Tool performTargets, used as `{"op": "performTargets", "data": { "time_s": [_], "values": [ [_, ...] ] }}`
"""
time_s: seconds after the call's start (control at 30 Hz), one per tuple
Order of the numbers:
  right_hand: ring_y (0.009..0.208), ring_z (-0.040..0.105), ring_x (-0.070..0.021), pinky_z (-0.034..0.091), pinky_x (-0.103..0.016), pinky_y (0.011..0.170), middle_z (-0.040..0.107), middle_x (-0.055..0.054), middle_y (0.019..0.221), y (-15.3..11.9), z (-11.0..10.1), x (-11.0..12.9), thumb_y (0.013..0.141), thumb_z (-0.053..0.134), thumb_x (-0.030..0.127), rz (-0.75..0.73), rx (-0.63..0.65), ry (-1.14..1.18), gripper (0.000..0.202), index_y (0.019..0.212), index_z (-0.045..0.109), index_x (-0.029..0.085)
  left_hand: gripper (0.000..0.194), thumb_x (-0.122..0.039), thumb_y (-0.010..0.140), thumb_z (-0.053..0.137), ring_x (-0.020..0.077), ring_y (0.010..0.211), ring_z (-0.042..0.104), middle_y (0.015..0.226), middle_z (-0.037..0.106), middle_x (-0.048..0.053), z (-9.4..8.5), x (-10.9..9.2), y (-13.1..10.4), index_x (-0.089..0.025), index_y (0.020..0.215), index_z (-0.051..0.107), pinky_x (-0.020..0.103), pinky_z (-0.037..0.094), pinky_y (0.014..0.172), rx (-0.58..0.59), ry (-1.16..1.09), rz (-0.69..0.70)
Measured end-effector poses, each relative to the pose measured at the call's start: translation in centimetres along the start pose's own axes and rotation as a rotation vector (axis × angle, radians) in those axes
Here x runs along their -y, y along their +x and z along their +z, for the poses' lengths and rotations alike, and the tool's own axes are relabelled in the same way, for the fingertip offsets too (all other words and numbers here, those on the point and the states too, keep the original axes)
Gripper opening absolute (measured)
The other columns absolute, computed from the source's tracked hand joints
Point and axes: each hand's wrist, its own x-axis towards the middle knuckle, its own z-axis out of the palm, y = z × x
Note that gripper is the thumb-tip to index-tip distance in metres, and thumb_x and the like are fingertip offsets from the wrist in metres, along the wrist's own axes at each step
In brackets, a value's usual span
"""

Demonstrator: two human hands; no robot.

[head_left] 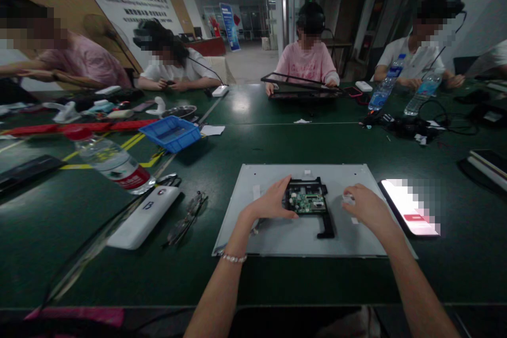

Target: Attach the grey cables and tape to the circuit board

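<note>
at circuit board (308,202) edge, left grip (271,202)

- We see a green circuit board (307,202) in a black frame, on a pale grey panel (301,232).
- At nine o'clock from it, the power bank (144,216) is white.
- The table (253,137) is dark green, with yellow lines at ten o'clock.
- The tray (171,133) is blue.
- The bottle (113,161) has a red label.
- The phone (410,207) screen at three o'clock glows white and red.
</note>
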Motion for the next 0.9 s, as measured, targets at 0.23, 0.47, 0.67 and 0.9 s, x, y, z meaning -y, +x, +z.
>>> {"op": "performTargets", "data": {
  "time_s": [0.23, 0.47, 0.67, 0.9],
  "values": [
    [0.082, 0.059, -0.0164, 0.041, -0.027, 0.073, 0.06, -0.006, 0.1, -1.3, 0.6, 0.0, 0.083, 0.047, 0.028, 0.047, -0.059, 0.12, 0.023, 0.098, 0.063, 0.02, 0.117, -0.051, 0.06, 0.072, 0.0374, 0.136, 0.016, 0.149, 0.015, 0.019, -0.1, -0.4, 0.1, -0.014, 0.145, 0.002, 0.051, 0.016, 0.111, 0.01, -0.027, -0.011],
    [0.093, 0.058, -0.021, 0.042, -0.03, 0.081, 0.063, -0.007, 0.102, -1.4, 0.3, 0.1, 0.085, 0.047, 0.03, 0.008, -0.137, 0.085, 0.025, 0.1, 0.063, 0.019, 0.116, -0.051, 0.06, 0.071, 0.0378, 0.136, 0.013, 0.15, 0.013, 0.019, -0.2, -0.5, 0.0, -0.013, 0.145, 0.002, 0.051, 0.015, 0.111, 0.024, -0.045, -0.037],
    [0.104, 0.056, -0.0214, 0.04, -0.032, 0.09, 0.062, -0.008, 0.112, 2.9, -1.0, 2.8, 0.086, 0.047, 0.03, -0.189, -0.163, 0.096, 0.03, 0.111, 0.061, 0.019, 0.116, -0.052, 0.059, 0.071, 0.0371, 0.136, 0.016, 0.15, 0.013, 0.019, -0.1, -0.3, 0.1, -0.013, 0.145, 0.003, 0.05, 0.016, 0.111, 0.003, -0.039, -0.018],
    [0.101, 0.058, -0.0177, 0.04, -0.025, 0.087, 0.065, -0.007, 0.108, 8.9, 0.5, 6.6, 0.083, 0.054, 0.022, -0.298, -0.09, 0.051, 0.023, 0.102, 0.065, 0.019, 0.116, -0.052, 0.058, 0.072, 0.0377, 0.135, 0.018, 0.15, 0.016, 0.017, 0.2, 0.0, 0.0, -0.016, 0.145, 0.005, 0.051, 0.018, 0.11, -0.021, -0.044, -0.007]
  ]
}}
